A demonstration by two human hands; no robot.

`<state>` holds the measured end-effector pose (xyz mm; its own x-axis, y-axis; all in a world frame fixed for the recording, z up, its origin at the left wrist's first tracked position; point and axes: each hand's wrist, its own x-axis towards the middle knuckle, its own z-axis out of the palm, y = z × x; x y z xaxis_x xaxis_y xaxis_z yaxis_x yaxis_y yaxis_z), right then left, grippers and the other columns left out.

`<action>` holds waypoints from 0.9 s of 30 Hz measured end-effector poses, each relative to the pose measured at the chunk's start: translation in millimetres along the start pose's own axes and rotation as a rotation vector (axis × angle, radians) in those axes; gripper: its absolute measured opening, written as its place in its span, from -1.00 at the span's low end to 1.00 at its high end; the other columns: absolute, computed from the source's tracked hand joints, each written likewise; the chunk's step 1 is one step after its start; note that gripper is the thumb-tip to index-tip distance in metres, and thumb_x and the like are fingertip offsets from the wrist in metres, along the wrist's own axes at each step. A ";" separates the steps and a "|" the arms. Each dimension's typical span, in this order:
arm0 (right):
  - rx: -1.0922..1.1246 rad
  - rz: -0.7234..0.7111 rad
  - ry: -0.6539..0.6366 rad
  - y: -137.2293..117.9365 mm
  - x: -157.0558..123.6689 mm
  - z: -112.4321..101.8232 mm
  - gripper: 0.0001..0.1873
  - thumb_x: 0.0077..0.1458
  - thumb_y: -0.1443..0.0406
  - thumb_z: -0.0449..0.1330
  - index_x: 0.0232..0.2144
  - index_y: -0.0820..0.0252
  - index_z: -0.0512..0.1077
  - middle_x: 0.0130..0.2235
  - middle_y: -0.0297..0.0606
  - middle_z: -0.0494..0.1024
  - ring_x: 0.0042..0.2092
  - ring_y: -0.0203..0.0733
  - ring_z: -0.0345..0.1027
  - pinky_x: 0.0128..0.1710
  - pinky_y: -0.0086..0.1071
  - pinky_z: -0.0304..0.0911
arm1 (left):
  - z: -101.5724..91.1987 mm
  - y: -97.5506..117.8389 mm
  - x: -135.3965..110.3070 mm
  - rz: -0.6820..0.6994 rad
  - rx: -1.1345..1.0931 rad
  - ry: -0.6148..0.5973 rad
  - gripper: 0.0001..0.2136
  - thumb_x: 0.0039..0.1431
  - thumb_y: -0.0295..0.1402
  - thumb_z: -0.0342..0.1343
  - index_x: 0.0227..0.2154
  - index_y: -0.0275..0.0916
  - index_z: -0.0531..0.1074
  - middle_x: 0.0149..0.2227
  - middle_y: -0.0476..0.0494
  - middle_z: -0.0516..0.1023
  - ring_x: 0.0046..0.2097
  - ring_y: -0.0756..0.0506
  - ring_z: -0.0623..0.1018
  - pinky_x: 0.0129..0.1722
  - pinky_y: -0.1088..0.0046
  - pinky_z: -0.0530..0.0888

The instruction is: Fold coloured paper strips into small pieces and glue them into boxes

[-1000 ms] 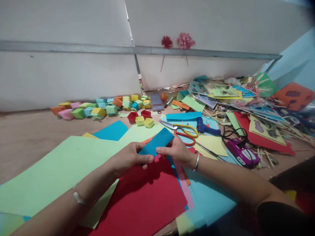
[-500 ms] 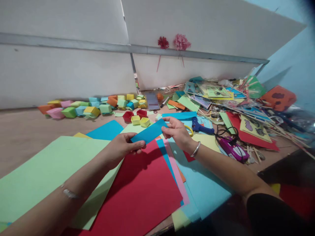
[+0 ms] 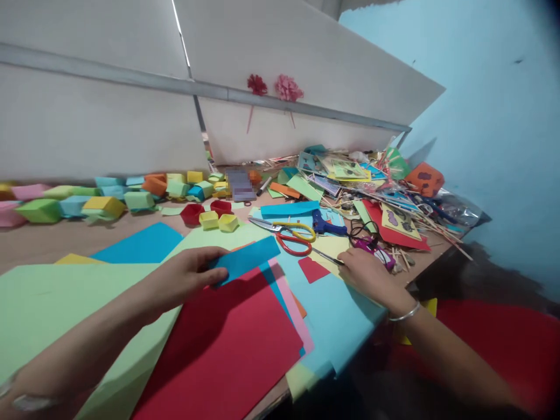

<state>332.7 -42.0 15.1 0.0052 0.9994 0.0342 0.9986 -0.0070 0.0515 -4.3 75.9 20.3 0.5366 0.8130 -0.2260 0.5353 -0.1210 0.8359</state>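
I can cross the red sheet (image 3: 236, 344) at the bench's near edge (image 3: 272, 399); held blue strip (image 3: 249, 256) and scissors (image 3: 279, 228) obstruct beyond.

Soft, moderate light is being spread over the worktop (image 3: 26, 248). By the left hand (image 3: 199, 268), a diffuse shadow is being cast on the red sheet (image 3: 231, 350). Lower right is being swallowed by darkness, upper-right corner being vignetted. Edges are being stretched. Far clutter (image 3: 345, 169) is being softened, perhaps by motion.
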 end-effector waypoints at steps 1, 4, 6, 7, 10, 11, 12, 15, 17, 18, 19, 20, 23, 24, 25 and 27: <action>-0.037 0.018 -0.009 -1.5 -2.5 8.2 -0.85 0.16 0.46 0.09 -0.32 0.29 0.47 -0.32 -0.11 0.53 -0.24 -0.16 0.41 -0.30 -0.40 0.16 | 0.9 -2.9 1.7 0.009 0.087 -0.015 -0.63 -0.07 -0.04 0.17 -0.26 -0.16 0.51 -0.42 -0.04 0.55 -0.36 -0.15 0.50 -0.37 0.42 0.41; -0.125 0.063 -0.008 -4.4 -4.2 19.9 -0.78 0.17 0.51 0.04 -0.24 0.30 0.46 -0.31 -0.09 0.52 -0.26 -0.15 0.39 -0.33 -0.39 0.13 | 4.8 -8.0 5.2 0.030 0.440 -0.009 -0.58 -0.09 -0.18 0.12 -0.12 -0.18 0.49 -0.34 -0.11 0.58 -0.29 -0.20 0.55 -0.30 0.37 0.43; -0.166 0.080 0.001 -2.9 -6.5 18.7 -0.75 0.14 0.54 0.03 -0.25 0.30 0.46 -0.30 -0.07 0.51 -0.26 -0.13 0.38 -0.34 -0.37 0.12 | 8.4 -8.2 5.2 0.034 0.573 0.031 -0.52 -0.13 -0.22 0.13 -0.07 -0.23 0.47 -0.20 -0.22 0.57 -0.18 -0.26 0.55 -0.22 0.31 0.43; -0.183 0.087 0.005 -1.1 -9.3 16.6 -0.75 0.13 0.55 0.03 -0.28 0.30 0.47 -0.30 -0.05 0.50 -0.26 -0.11 0.38 -0.34 -0.36 0.12 | 10.4 -7.6 4.6 0.035 0.599 0.056 -0.48 -0.15 -0.23 0.15 -0.04 -0.25 0.46 -0.13 -0.28 0.54 -0.12 -0.30 0.54 -0.18 0.29 0.43; -0.234 0.135 0.047 6.4 -24.5 10.0 -0.77 0.11 0.52 0.03 -0.34 0.31 0.49 -0.31 -0.02 0.49 -0.27 -0.05 0.38 -0.35 -0.31 0.14 | 16.7 -6.1 2.3 0.053 0.648 0.099 -0.47 -0.16 -0.27 0.16 -0.02 -0.25 0.44 -0.05 -0.33 0.48 -0.06 -0.32 0.52 -0.16 0.27 0.42; -0.244 0.152 0.083 8.9 -31.0 8.9 -0.78 0.12 0.50 0.05 -0.32 0.30 0.50 -0.31 -0.03 0.48 -0.27 -0.03 0.38 -0.35 -0.30 0.16 | 18.6 -6.0 1.7 0.061 0.662 0.096 -0.52 -0.15 -0.30 0.14 -0.06 -0.23 0.46 -0.08 -0.29 0.49 -0.09 -0.30 0.53 -0.19 0.29 0.42; -0.237 0.152 0.125 10.9 -37.5 8.7 -0.78 0.12 0.48 0.07 -0.27 0.29 0.50 -0.32 -0.05 0.48 -0.27 -0.02 0.39 -0.34 -0.28 0.18 | 20.2 -6.2 1.4 0.067 0.673 0.088 -0.57 -0.15 -0.34 0.12 -0.11 -0.21 0.49 -0.12 -0.25 0.50 -0.13 -0.28 0.54 -0.21 0.31 0.42; -0.132 0.070 0.243 12.6 -53.2 12.6 -0.75 0.13 0.42 0.07 -0.18 0.27 0.50 -0.29 -0.09 0.49 -0.26 -0.02 0.40 -0.31 -0.26 0.24 | 22.8 -8.2 2.0 0.080 0.700 0.077 -0.61 -0.14 -0.39 0.10 -0.15 -0.19 0.52 -0.16 -0.22 0.51 -0.16 -0.26 0.54 -0.25 0.32 0.41; -0.034 -0.005 0.278 9.8 -58.1 16.5 -0.74 0.15 0.41 0.05 -0.17 0.27 0.49 -0.27 -0.09 0.49 -0.25 -0.04 0.40 -0.28 -0.25 0.28 | 22.7 -10.2 2.9 0.089 0.713 0.088 -0.54 -0.13 -0.36 0.11 -0.07 -0.20 0.49 -0.10 -0.25 0.50 -0.10 -0.30 0.53 -0.21 0.30 0.41; 0.008 -0.033 0.283 7.6 -58.9 18.0 -0.74 0.15 0.41 0.04 -0.17 0.26 0.49 -0.26 -0.09 0.49 -0.24 -0.05 0.40 -0.26 -0.25 0.30 | 22.2 -11.2 3.4 0.090 0.716 0.094 -0.52 -0.12 -0.34 0.12 -0.03 -0.21 0.47 -0.09 -0.26 0.50 -0.09 -0.31 0.52 -0.19 0.29 0.41; 0.043 -0.054 0.284 5.1 -58.8 19.2 -0.73 0.16 0.41 0.03 -0.16 0.26 0.48 -0.25 -0.09 0.49 -0.23 -0.05 0.41 -0.24 -0.25 0.31 | 21.7 -12.1 3.8 0.090 0.716 0.096 -0.50 -0.10 -0.32 0.12 0.00 -0.22 0.46 -0.08 -0.27 0.50 -0.08 -0.31 0.52 -0.18 0.28 0.41; 0.072 -0.069 0.282 2.6 -58.1 20.0 -0.73 0.16 0.42 0.03 -0.16 0.26 0.48 -0.24 -0.09 0.49 -0.22 -0.05 0.41 -0.24 -0.25 0.32 | 21.3 -12.8 4.2 0.085 0.715 0.098 -0.50 -0.08 -0.31 0.12 0.01 -0.22 0.45 -0.09 -0.27 0.50 -0.10 -0.29 0.52 -0.18 0.29 0.41; 0.124 -0.092 0.264 -3.6 -54.8 21.1 -0.74 0.17 0.42 0.03 -0.16 0.25 0.48 -0.23 -0.08 0.49 -0.22 -0.06 0.41 -0.24 -0.25 0.34 | 20.9 -12.7 4.9 0.065 0.708 0.114 -0.51 -0.05 -0.35 0.07 0.03 -0.24 0.43 -0.10 -0.27 0.50 -0.15 -0.24 0.54 -0.23 0.34 0.41; 0.138 -0.098 0.256 -5.2 -53.8 21.5 -0.74 0.18 0.42 0.03 -0.15 0.25 0.48 -0.23 -0.09 0.49 -0.23 -0.07 0.41 -0.24 -0.25 0.35 | 21.1 -11.8 5.1 0.060 0.706 0.121 -0.52 -0.05 -0.38 0.05 0.02 -0.24 0.43 -0.11 -0.25 0.50 -0.17 -0.22 0.54 -0.25 0.36 0.41; 0.151 -0.102 0.246 -6.5 -53.1 22.1 -0.73 0.18 0.42 0.03 -0.14 0.25 0.48 -0.24 -0.09 0.50 -0.23 -0.07 0.41 -0.23 -0.25 0.35 | 21.4 -10.6 5.2 0.057 0.705 0.128 -0.53 -0.06 -0.41 0.04 -0.01 -0.24 0.44 -0.14 -0.24 0.51 -0.19 -0.21 0.54 -0.27 0.38 0.40; 0.174 -0.110 0.233 -8.9 -52.2 23.5 -0.73 0.19 0.42 0.02 -0.14 0.25 0.48 -0.24 -0.09 0.50 -0.22 -0.07 0.41 -0.23 -0.25 0.35 | 22.0 -7.2 4.9 0.050 0.706 0.144 -0.61 -0.08 -0.43 0.05 -0.12 -0.24 0.47 -0.23 -0.19 0.52 -0.24 -0.19 0.53 -0.32 0.40 0.37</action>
<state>324.7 -93.3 -10.7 -0.0956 0.9591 0.2665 0.9865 0.1271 -0.1035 8.8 68.2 2.2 0.5064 0.8579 -0.0866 0.8321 -0.4599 0.3101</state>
